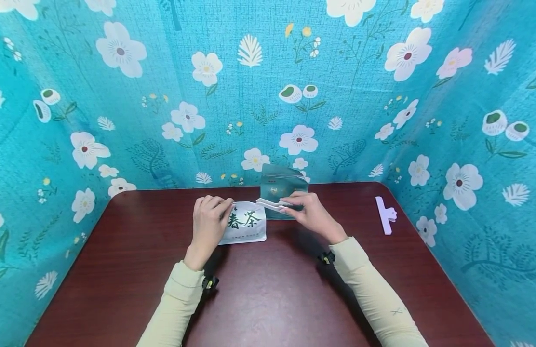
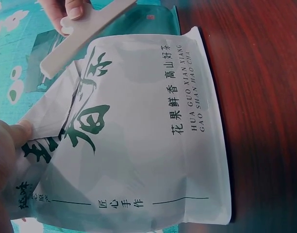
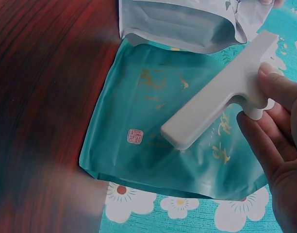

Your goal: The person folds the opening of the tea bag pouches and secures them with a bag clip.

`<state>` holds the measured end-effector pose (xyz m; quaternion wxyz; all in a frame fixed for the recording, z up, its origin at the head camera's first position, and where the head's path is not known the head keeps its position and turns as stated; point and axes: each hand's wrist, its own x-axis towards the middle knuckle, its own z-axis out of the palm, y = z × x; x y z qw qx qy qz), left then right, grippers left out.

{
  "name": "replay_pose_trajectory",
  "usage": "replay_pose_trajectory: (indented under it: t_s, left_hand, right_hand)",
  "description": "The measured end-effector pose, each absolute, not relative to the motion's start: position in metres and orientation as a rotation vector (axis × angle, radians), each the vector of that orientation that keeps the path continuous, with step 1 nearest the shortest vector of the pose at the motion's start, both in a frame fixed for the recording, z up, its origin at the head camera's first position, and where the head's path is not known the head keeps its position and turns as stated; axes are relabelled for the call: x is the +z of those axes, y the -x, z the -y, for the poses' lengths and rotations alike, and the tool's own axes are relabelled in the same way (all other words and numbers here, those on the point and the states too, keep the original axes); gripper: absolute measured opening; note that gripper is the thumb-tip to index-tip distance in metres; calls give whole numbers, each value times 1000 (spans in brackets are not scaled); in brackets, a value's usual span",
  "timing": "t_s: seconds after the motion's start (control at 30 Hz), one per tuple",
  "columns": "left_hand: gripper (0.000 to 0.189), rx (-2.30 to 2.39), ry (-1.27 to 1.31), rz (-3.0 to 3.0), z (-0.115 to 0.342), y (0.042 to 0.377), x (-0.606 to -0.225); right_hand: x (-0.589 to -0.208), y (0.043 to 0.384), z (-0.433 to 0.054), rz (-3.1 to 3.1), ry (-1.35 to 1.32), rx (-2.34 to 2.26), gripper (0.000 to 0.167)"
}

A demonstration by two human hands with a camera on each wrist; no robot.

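Observation:
My left hand [image 1: 209, 224] pinches the folded top of a white tea bag [image 1: 248, 229], which stands on the table with green Chinese lettering on its front. The fold slants across the lettering in the left wrist view. A white sealing clip [image 3: 216, 94] is held in my right hand [image 1: 314, 216], thumb on one side of its handle and fingers on the other. The clip's long bar is beside the white bag's top corner. Behind it stands a green tea bag [image 3: 153, 111] with gold print and a small square stamp. Whether the clip touches the white bag, I cannot tell.
A second sealing clip [image 1: 385, 215], pale lilac-white, lies near the right edge of the dark red-brown table [image 1: 268, 289]. A blue flowered cloth [image 1: 233, 120] hangs behind the table and along both sides.

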<state>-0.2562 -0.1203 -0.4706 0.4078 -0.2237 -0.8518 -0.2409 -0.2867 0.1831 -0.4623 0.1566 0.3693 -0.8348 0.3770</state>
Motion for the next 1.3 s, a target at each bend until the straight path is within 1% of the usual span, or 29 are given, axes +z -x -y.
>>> replay_pose_trajectory:
  t_s: [0.47,1.07,1.3]
  left_hand:
    - [10,-637,561,2156,119,253,-470]
    - [10,-618,564,2122,118,254,-469]
    - [11,-608,568,2122,116,254,-469]
  right_hand:
    - [-469,293,-180,2415,-1082,1024,26]
    - [-465,294,-164,2444,-1099,1011,27]
    - [-460,295,-156,2416,-1164,990,27]
